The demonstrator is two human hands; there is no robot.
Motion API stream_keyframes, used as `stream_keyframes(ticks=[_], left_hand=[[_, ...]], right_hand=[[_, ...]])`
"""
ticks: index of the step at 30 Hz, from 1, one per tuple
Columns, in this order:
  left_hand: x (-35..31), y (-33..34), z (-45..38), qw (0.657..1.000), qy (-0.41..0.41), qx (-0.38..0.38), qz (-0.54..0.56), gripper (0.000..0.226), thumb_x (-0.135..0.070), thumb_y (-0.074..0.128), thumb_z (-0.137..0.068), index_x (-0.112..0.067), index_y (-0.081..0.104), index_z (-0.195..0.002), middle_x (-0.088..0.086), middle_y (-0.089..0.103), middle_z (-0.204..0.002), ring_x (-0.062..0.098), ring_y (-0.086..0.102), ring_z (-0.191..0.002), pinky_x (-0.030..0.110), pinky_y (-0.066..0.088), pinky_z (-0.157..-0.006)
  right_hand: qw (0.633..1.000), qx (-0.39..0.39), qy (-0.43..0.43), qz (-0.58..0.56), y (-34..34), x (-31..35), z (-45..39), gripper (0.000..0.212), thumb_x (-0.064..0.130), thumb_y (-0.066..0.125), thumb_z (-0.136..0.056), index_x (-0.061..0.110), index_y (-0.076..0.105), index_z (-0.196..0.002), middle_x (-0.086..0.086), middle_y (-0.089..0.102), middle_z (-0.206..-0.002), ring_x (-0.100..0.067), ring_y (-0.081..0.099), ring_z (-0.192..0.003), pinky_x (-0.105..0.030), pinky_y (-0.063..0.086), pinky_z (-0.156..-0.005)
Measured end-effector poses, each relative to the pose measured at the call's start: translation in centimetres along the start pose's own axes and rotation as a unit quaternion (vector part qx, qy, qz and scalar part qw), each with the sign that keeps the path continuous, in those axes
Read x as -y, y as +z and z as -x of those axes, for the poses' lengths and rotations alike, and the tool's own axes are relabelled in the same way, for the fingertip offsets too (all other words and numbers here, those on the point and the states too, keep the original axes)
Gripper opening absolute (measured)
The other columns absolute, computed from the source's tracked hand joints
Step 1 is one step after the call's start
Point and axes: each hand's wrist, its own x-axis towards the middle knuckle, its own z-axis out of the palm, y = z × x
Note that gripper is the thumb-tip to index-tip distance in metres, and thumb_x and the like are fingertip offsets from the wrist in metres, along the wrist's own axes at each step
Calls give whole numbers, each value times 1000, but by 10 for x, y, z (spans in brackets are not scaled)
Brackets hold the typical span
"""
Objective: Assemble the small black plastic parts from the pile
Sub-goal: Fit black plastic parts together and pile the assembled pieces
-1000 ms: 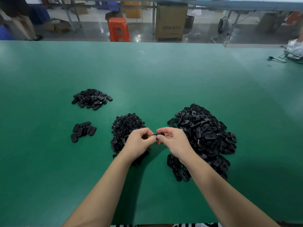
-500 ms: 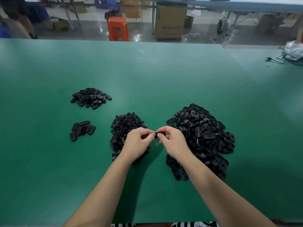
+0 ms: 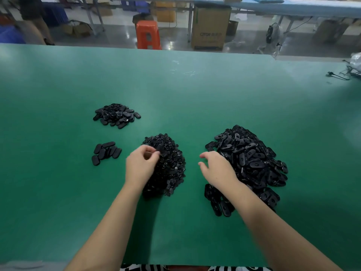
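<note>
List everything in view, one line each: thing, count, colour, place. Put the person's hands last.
green table: one, green, fills most of the view.
large pile of oval parts: one, black, right of centre.
pile of small parts: one, black, centre.
far-left pile of oval parts: one, black, left, farther back.
small group of oval parts: one, black, left, nearer.
orange stool: one, on the floor beyond the table.
cardboard box: one, brown, right of the stool.
left hand: pinches a black part over the centre pile.
right hand: fingers loosely curled, at the large pile's left edge.
</note>
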Motion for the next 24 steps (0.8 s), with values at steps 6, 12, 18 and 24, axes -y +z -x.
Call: stream_keyframes(ticks=[6,12,18,24], left_hand=[[53,-55,-34,985,-103,-128,-54,12,-21,67,-92,-15,74,-101,-1,71,-91,22,66,-94,31,49,-79],[72,-67,-32,975,-84,-180,-103,30,-12,60,-95,-5,69,-123,15,70,-117,34,64,-107,40,49,-93],[62,-48,-21,974,-3,-184,-131,25,-10,57,-97,-7,70,-118,11,66,-117,28,62,-102,30,43,-82],[62,-29,-17,975,-20,-116,-187,30,-15,50,-99,-16,70,-121,5,73,-109,28,67,-81,35,52,-65]], right_hand=[[988,60,26,139,0,-15,-15,44,36,46,-105,20,47,-146,-8,25,-163,-28,49,-134,-39,50,-95],[984,69,22,166,8,-17,-19,40,34,45,-105,15,54,-139,-9,43,-151,-29,44,-135,-42,46,-103],[986,8,-19,166,6,-15,-17,27,29,50,-103,17,69,-118,-2,65,-116,-22,54,-112,-38,53,-89],[990,-8,-12,141,9,-13,-17,25,32,62,-98,18,59,-118,-1,64,-110,-21,54,-109,-36,52,-84]])
